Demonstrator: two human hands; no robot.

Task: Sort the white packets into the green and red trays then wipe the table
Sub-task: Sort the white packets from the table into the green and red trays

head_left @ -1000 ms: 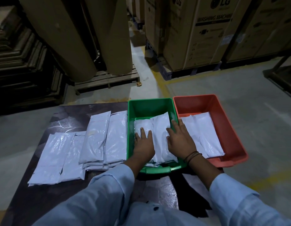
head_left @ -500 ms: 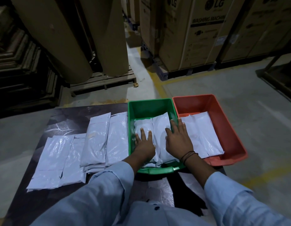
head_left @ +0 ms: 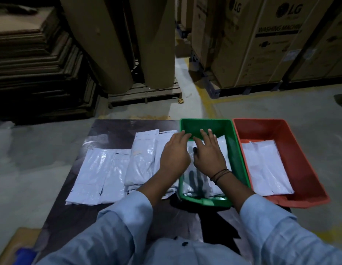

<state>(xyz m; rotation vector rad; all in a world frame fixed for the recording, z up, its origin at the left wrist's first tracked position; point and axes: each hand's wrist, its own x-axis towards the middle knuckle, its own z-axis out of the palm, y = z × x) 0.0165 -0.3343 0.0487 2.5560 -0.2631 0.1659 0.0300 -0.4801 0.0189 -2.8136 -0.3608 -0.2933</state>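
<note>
At frame centre, the left hand and right hand spread flat, fingers straight, gripping nothing. The right is over the green rectangular plastic tray of flat white plastic packets, the left over its left rim. More packets lie in the red plastic tray at right and on the dark table at left.

"LG", "WASHING MACHINE" on cardboard boxes
</note>
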